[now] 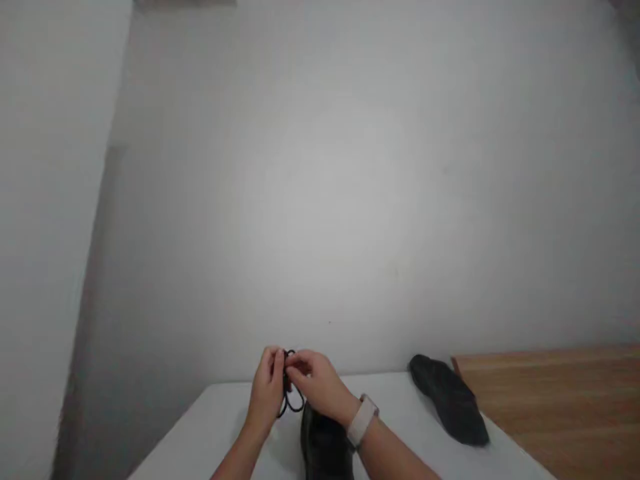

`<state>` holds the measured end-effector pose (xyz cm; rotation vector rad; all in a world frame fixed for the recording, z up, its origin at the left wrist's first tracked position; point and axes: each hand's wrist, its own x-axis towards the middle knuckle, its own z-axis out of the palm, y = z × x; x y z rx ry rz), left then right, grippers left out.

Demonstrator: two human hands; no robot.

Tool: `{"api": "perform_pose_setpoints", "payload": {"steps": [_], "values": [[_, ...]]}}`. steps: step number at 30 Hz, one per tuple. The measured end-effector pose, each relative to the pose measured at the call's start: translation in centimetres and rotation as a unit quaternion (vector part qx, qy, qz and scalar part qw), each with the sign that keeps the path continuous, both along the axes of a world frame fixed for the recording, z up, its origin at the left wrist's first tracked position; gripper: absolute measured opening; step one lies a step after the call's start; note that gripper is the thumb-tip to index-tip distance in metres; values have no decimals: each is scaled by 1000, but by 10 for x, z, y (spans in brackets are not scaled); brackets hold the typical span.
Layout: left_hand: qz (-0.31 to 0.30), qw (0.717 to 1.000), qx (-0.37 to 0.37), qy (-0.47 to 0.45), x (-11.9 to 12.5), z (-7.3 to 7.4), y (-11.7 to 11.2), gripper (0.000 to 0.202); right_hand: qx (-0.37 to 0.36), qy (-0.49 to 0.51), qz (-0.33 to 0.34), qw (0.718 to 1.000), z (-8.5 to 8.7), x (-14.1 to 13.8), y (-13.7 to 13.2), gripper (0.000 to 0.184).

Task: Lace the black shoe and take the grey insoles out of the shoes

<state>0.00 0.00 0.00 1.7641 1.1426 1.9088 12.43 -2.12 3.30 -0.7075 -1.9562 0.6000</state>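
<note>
A looped black shoelace (295, 405) hangs between my two hands, above the table. My left hand (269, 383) pinches it with thumb and fingers. Close against it, my right hand (315, 380) has its fingertips closed on the same lace; a pale band circles that wrist. Below my right hand and forearm stands a black shoe (325, 448), partly covered by them and cut off by the lower edge of the view. Whether the lace is threaded in this shoe cannot be made out.
A second black shoe (450, 400) lies at the right side of the white table (390, 407). Beyond the table's right edge is a brown wood-grain surface (555, 407). A grey wall (340, 200) rises directly behind, with a pale wall section (50, 167) at left.
</note>
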Motion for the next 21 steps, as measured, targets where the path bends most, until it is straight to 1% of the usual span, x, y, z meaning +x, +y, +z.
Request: {"api": "perform_pose_setpoints", "payload": {"steps": [3,5,7,9,11,13,14,16,17,18,19,20,21], "values": [[28,999,-31,20,-28,-14,-7,36,52,-9,-39,998,-3,26,-10,20],[56,993,-56,84,-49,-25,-10,37,54,-30,-53,997,-6,44,-10,18],[69,976,-94,184,-69,-38,-13,38,30,-66,-53,996,-9,63,-6,17],[88,940,-148,296,-86,-51,-17,34,-14,-132,-26,991,-13,77,-2,16],[130,891,-194,391,-97,-63,-23,28,-54,-209,15,976,-16,85,0,16],[182,848,-216,449,-101,-69,-29,27,-55,-278,34,958,-19,88,-1,15],[208,832,-217,467,-101,-70,-31,29,-37,-307,22,951,-19,88,-2,15],[264,810,-201,484,-95,-65,-36,32,32,-346,-41,937,-20,88,-4,12],[289,804,-186,485,-90,-60,-38,33,67,-357,-78,928,-20,88,-3,13],[305,805,-169,481,-82,-54,-40,33,95,-363,-108,921,-20,88,-2,16],[307,813,-152,471,-72,-48,-42,33,110,-366,-126,916,-22,89,1,21],[282,833,-133,457,-59,-41,-43,33,112,-368,-131,914,-23,89,4,25],[224,862,-116,439,-46,-36,-44,34,102,-371,-126,914,-25,89,8,27]]}}
